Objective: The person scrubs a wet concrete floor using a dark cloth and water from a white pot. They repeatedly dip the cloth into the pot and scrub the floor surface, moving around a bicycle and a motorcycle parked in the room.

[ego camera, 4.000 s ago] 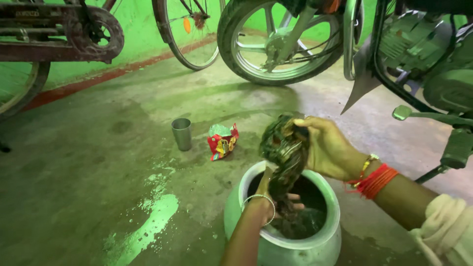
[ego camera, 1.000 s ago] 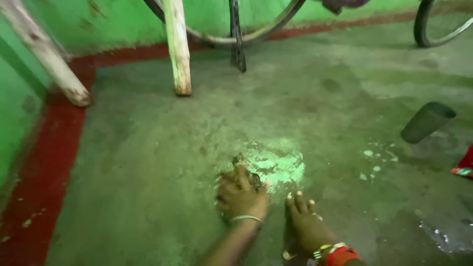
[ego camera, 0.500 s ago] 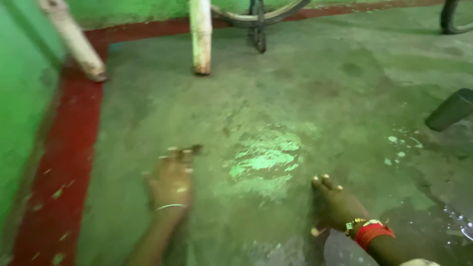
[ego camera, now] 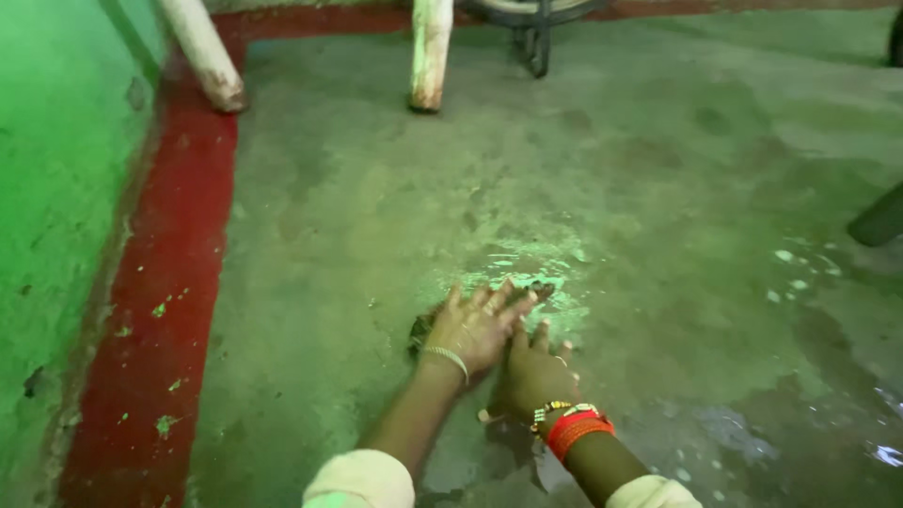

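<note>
Two hands press flat, fingers spread: left hand (ego camera: 475, 325) on a dark wet rag (ego camera: 425, 326), right hand (ego camera: 531, 374) on the floor (ego camera: 376, 207).

Left hand (ego camera: 473, 326) flat on a dark rag (ego camera: 423, 329), pressing it to the wet concrete floor (ego camera: 658, 188); right hand (ego camera: 534, 374) planted just beside it.

Dark wet rag (ego camera: 423, 329): crumpled, lying flat on the concrete floor, mostly hidden; only small dark edges show, one at the near-left side and one scrap at the far side by the shiny wet patch. Colour dark brown to black; texture too blurred to tell. It sits at the near edge of the wet patch, well away from the red painted strip.
</note>
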